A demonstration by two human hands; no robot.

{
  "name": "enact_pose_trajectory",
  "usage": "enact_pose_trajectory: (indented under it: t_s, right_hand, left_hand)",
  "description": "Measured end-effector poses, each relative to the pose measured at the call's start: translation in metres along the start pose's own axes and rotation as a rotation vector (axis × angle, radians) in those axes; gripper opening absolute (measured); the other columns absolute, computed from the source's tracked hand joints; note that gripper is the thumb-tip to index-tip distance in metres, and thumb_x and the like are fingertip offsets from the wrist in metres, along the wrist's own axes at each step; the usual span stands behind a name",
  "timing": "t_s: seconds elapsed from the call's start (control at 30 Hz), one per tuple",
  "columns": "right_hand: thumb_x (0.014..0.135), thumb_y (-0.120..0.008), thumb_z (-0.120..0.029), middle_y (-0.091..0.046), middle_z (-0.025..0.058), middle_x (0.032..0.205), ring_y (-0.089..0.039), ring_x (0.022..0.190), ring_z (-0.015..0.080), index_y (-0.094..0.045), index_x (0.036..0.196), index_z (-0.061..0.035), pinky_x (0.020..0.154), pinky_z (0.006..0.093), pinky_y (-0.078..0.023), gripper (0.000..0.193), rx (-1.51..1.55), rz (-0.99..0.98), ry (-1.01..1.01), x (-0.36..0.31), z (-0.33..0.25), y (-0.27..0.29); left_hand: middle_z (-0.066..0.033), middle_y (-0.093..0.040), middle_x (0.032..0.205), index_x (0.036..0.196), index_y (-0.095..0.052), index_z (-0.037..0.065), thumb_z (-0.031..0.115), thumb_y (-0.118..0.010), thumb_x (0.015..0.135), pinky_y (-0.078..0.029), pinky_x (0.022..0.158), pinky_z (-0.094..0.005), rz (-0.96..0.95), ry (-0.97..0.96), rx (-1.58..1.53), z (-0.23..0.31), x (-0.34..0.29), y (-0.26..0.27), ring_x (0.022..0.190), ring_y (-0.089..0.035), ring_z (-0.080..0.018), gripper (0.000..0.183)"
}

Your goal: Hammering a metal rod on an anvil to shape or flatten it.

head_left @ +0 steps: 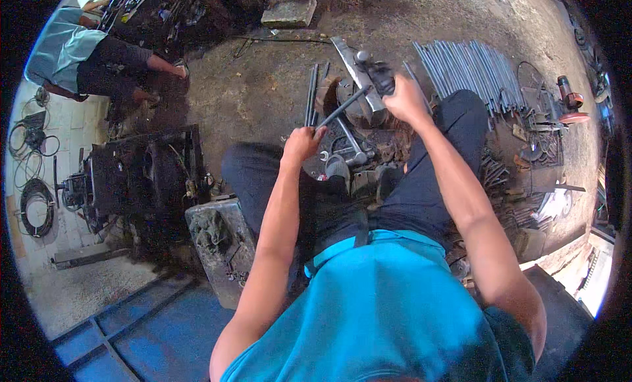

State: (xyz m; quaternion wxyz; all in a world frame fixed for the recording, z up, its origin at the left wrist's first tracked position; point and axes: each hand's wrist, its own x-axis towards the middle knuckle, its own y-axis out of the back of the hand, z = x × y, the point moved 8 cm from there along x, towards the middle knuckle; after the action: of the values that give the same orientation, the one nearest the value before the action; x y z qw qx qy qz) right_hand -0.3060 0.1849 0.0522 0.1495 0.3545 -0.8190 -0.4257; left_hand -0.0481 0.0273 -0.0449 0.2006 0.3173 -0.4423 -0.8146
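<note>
My left hand (303, 144) is closed round a grey metal rod (343, 107), which slants up and to the right. The rod's far end meets the edge of a flat, shiny steel bar (352, 65) by a round block. My right hand (405, 100) is closed on a dark tool (380, 78) with a rounded metal end, over that bar; its exact kind is unclear. Below the rod, between my feet, lies a hammer (356, 155). A few loose rods (311, 96) lie to the left of the block.
Many grey rods (467, 73) lie in a row at right. An angle grinder (570, 102) stands beyond them. A metal block (288, 12) sits at the back. Another person (99, 59) is at upper left, above a dark machine (131, 184) and coiled cable (36, 207).
</note>
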Motion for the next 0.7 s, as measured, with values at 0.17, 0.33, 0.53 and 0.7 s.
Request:
enact_pose_trajectory:
  t_s: [0.17, 0.33, 0.53, 0.7]
  right_hand:
    - [0.070, -0.069, -0.020, -0.067, 0.0272, 0.084, -0.066, 0.085, 0.0442, -0.064, 0.093, 0.0038, 0.077, 0.0498, -0.052, 0.034, 0.191, 0.260, 0.258, 0.024, -0.066, 0.094]
    - [0.080, -0.064, -0.013, -0.044, 0.0036, 0.050, -0.042, 0.042, 0.0173, -0.046, 0.062, -0.0053, 0.042, 0.0372, -0.034, 0.026, 0.349, 0.574, 0.555, 0.022, -0.123, 0.149]
    - [0.070, -0.071, -0.016, -0.067, 0.0258, 0.082, -0.066, 0.084, 0.0439, -0.065, 0.104, 0.0009, 0.077, 0.0462, -0.051, 0.038, 0.176, 0.281, 0.185, -0.002, 0.027, -0.009]
    - [0.071, -0.072, -0.020, -0.068, 0.0275, 0.086, -0.065, 0.088, 0.0456, -0.064, 0.097, 0.0008, 0.079, 0.0515, -0.052, 0.034, 0.020, 0.061, 0.047, 0.003, -0.026, 0.019]
  left_hand:
    - [-0.0287, -0.066, 0.084, 0.086, -0.071, 0.000, 0.054, -0.055, 0.092, -0.051, 0.077, -0.0533, 0.124, -0.006, 0.051, 0.020, -0.010, 0.021, 0.085, -0.065, -0.0469, 0.057]
    - [-0.0284, -0.067, 0.084, 0.087, -0.071, 0.000, 0.055, -0.055, 0.092, -0.052, 0.077, -0.0534, 0.121, 0.014, 0.071, 0.013, -0.013, 0.018, 0.086, -0.065, -0.0468, 0.057]
    - [-0.0282, -0.066, 0.084, 0.086, -0.069, 0.001, 0.057, -0.053, 0.093, -0.051, 0.076, -0.0540, 0.086, -0.007, 0.071, 0.023, 0.001, 0.011, 0.086, -0.064, -0.0468, 0.058]
    - [-0.0288, -0.067, 0.086, 0.087, -0.071, 0.001, 0.059, -0.051, 0.092, -0.052, 0.079, -0.0541, 0.096, 0.054, 0.056, 0.006, -0.005, 0.012, 0.088, -0.065, -0.0468, 0.061]
